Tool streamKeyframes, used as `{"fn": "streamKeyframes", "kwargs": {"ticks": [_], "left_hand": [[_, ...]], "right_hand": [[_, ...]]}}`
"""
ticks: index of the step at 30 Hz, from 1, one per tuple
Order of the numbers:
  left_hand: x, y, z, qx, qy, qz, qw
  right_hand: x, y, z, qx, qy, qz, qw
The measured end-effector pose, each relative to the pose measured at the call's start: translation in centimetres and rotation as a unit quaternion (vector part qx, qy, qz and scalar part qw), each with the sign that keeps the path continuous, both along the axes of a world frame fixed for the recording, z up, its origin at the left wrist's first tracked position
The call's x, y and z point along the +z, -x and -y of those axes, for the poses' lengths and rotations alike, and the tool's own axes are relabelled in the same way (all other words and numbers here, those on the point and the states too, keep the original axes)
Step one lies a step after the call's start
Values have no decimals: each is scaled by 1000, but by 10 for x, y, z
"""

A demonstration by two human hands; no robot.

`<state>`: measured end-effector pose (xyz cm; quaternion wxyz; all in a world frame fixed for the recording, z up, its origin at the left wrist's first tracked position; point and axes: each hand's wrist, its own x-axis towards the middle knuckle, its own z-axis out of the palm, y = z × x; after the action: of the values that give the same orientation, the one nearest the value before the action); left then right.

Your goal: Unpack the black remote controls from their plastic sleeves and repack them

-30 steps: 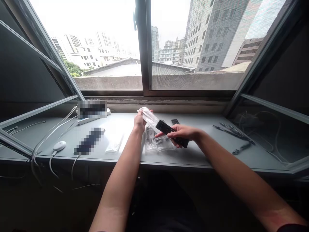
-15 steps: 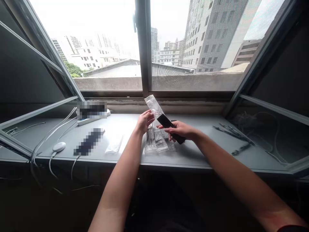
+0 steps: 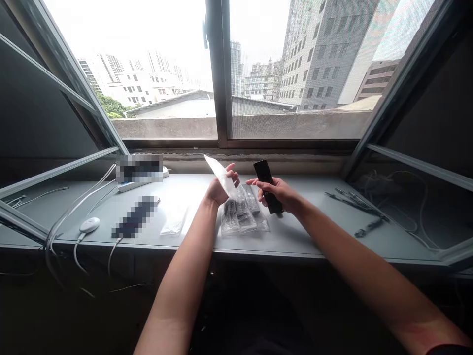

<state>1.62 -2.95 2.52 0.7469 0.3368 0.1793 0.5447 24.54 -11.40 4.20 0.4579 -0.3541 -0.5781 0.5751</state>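
My left hand (image 3: 217, 191) is closed on a clear plastic sleeve (image 3: 220, 175), which stands up tilted to the left from the fingers. My right hand (image 3: 283, 194) grips a slim black rectangular object (image 3: 263, 172) with its upper end pointing away from me. A gap separates the sleeve from the black object. Beneath the hands, several clear plastic bags (image 3: 240, 221) lie on the desk with dark items inside; what those are I cannot make out.
The grey desk (image 3: 306, 241) runs below a window. To the left lie a folded white plastic piece (image 3: 173, 222), a blurred-out dark item (image 3: 136, 217), a white oval device (image 3: 90, 225) and a white power strip (image 3: 142, 181) with cables. Thin dark cables (image 3: 354, 204) lie at the right.
The black object has come away from the sleeve and is held more upright. The sleeve has swung left with my left hand.
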Motion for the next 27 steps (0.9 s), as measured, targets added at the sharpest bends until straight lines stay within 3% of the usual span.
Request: {"fn": "streamKeyframes", "kwargs": {"ticks": [8,12,21,27], "left_hand": [[0,-7,12,-111,-54,-99,987],[0,-5,14,-154,-84,-140,975],[-7,-2,10,-155,-94,-154,971],[-5,-4,-2,-80,-27,-127,988]], "right_hand": [[-4,-2,2,143,46,38,988],[-7,-2,2,155,53,37,986],[-6,-1,3,198,50,29,978],[-3,1,4,126,54,10,990]]}}
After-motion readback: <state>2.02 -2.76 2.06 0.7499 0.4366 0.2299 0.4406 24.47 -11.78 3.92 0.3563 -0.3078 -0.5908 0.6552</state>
